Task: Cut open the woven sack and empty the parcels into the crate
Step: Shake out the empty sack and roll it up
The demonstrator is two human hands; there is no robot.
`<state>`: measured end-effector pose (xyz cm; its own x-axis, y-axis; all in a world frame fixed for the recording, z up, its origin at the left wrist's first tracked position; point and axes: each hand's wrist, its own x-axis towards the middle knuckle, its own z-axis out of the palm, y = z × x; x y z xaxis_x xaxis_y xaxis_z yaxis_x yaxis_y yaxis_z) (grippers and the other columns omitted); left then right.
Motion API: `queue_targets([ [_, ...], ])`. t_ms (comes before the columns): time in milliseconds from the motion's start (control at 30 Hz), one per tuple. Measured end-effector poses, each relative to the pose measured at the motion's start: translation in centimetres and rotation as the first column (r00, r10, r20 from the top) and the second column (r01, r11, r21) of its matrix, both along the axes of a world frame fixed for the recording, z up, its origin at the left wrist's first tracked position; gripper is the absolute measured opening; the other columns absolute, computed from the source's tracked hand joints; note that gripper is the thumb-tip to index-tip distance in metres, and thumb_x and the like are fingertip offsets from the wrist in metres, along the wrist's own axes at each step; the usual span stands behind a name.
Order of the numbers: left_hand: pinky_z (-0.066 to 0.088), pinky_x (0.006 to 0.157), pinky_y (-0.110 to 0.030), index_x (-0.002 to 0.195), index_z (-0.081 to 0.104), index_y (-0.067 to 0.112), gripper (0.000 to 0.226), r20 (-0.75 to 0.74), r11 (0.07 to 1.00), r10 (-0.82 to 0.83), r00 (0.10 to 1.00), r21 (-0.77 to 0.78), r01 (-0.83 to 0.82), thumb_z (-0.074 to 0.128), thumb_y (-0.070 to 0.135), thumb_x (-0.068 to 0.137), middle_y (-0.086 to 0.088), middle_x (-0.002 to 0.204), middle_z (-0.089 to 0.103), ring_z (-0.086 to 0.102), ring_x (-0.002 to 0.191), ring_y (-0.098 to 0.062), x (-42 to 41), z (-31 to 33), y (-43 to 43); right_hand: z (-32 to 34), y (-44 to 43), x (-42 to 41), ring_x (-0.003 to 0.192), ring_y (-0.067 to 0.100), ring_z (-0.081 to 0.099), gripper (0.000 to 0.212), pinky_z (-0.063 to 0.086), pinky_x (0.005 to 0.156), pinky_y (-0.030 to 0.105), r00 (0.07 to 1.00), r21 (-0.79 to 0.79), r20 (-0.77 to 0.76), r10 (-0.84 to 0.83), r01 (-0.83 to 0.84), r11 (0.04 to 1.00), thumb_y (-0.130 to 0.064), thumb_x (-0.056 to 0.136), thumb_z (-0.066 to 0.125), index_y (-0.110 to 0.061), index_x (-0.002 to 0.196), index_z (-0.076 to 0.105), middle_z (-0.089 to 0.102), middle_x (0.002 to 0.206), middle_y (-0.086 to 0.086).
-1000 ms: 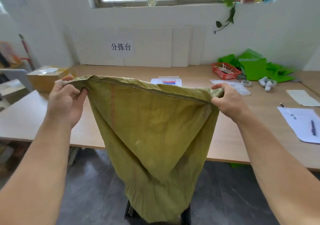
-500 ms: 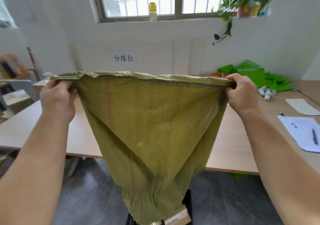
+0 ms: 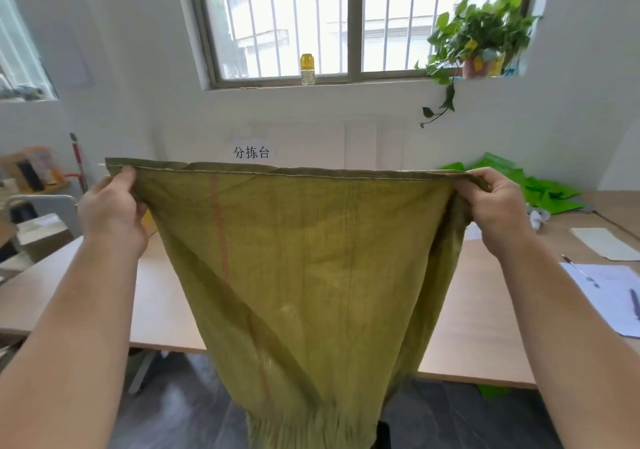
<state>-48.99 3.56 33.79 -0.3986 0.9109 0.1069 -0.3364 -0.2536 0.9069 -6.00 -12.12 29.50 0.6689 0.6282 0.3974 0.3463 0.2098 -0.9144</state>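
Both hands are holding the olive-green woven plastic sack (image 3: 311, 268) upside down in front of the person, stitched bottom seam uppermost & stretched taut, approx. level. L hand (image 3: 110, 209) is clamped on the sack's upper L corner, fingers curled over the seam edge; R hand (image 3: 491, 206) is clamped on the upper R corner in the same way. Hands are well apart, 1 at each end of the seam. The sack is hanging as a tapering funnel: wide at top, narrowing to a gathered, wrinkled neck at the bottom edge of view. A faint orange stripe (image 3: 220, 227) is running down the fabric, L of centre. Just R of the neck, a dark object (image 3: 382, 436) is showing at floor level; cannot tell if it is the crate. No parcels are showing in this view. Behind the sack, the long light-wood table (image 3: 162, 303) is running L to R against the white wall. On the table at R: white paper sheets (image 3: 609, 293) w/ 2 pens lying on them, plus a pile of bright green bags (image 3: 540, 189) near the wall. A white label w/ black characters (image 3: 251, 152) is showing on the wall just above the seam. On the window sill: 1 yellow-capped bottle (image 3: 307, 69) at centre & a green trailing potted plant (image 3: 481, 40) at R. Cardboard boxes (image 3: 41, 234) are sitting at far L.
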Motion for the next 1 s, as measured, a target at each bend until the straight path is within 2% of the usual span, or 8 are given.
queue_targets([
  [167,0.054,0.093,-0.023,0.097,0.064,0.025,0.006,-0.015,0.994,-0.027,1.000,0.105,0.028,0.059,0.029,0.095,0.010,0.106,0.066,0.062,0.106,-0.010,0.4,3.1,0.2,3.3,-0.1,-0.2,0.071,0.025,0.051,0.014,0.047,0.067,0.045,0.998,0.151,-0.058,-0.027,0.035,0.988,-0.022,0.092,0.067,-0.029,0.080,0.064,0.059,0.071,-0.002],
  [300,0.055,0.083,-0.019,0.125,0.059,0.022,0.031,-0.026,0.998,-0.047,0.999,0.042,0.048,0.058,0.033,0.095,0.004,0.123,0.065,0.062,0.096,-0.006,0.2,2.2,0.5,2.6,0.7,0.2,0.068,0.020,0.053,0.011,0.046,0.065,0.040,0.995,0.000,0.060,-0.082,0.082,0.997,-0.028,0.091,0.066,-0.020,0.096,0.061,0.061,0.081,0.007],
  [467,0.057,0.089,-0.032,0.102,0.065,0.025,0.012,-0.051,0.998,-0.020,0.999,0.060,0.023,0.062,0.032,0.092,0.006,0.110,0.068,0.066,0.103,-0.013,-0.5,1.8,0.8,2.0,0.9,0.5,0.078,0.020,0.058,0.010,0.050,0.075,0.038,0.978,0.008,0.142,-0.153,0.153,0.988,-0.030,0.092,0.065,-0.022,0.098,0.066,0.066,0.087,0.006],
  [567,0.055,0.087,-0.035,0.098,0.066,0.026,0.014,-0.084,1.000,-0.021,0.996,0.019,0.023,0.062,0.037,0.090,0.008,0.104,0.068,0.065,0.104,-0.017,-0.5,1.7,1.2,1.9,1.4,0.4,0.078,0.017,0.063,0.009,0.054,0.080,0.038,0.997,0.074,0.007,-0.076,0.076,0.994,-0.019,0.094,0.064,-0.026,0.098,0.067,0.068,0.093,0.006],
  [667,0.055,0.084,-0.038,0.111,0.066,0.025,0.026,-0.060,0.999,-0.022,0.998,-0.037,0.020,0.061,0.037,0.089,0.007,0.105,0.068,0.066,0.097,-0.017,-1.0,1.1,1.8,1.5,1.4,0.1,0.062,0.005,0.065,0.015,0.056,0.060,0.020,0.984,0.129,-0.176,0.018,0.005,0.992,-0.012,0.094,0.065,-0.026,0.094,0.061,0.068,0.086,0.003],
  [767,0.056,0.086,-0.043,0.120,0.062,0.023,0.032,-0.078,0.996,-0.062,0.995,-0.063,0.057,0.061,0.033,0.090,0.001,0.106,0.068,0.066,0.093,-0.018,-1.1,0.5,2.5,1.1,1.6,0.3,0.063,0.007,0.064,0.015,0.054,0.057,0.021,0.961,0.142,-0.278,-0.014,0.056,0.988,-0.014,0.092,0.069,-0.024,0.091,0.058,0.067,0.085,0.002],
  [900,0.047,0.052,-0.022,0.110,0.052,0.024,0.014,-0.125,0.999,-0.013,0.992,-0.048,0.008,0.055,0.020,0.097,0.005,0.082,0.056,0.054,0.068,-0.005,-0.4,0.5,2.6,1.7,1.5,0.3,0.053,0.000,0.063,0.017,0.053,0.052,0.020,0.954,0.172,-0.297,0.043,0.009,0.985,-0.015,0.094,0.066,-0.026,0.086,0.057,0.069,0.072,-0.006],
  [1000,0.053,0.068,-0.025,0.107,0.052,0.025,0.015,-0.150,0.998,0.055,0.987,-0.028,-0.060,0.057,0.019,0.094,0.003,0.089,0.059,0.059,0.077,-0.010,-1.4,0.9,3.4,2.3,1.2,0.9,0.058,0.004,0.064,0.014,0.054,0.055,0.021,0.948,0.199,-0.243,0.206,-0.159,0.967,-0.013,0.093,0.067,-0.024,0.089,0.060,0.072,0.067,-0.011],
])
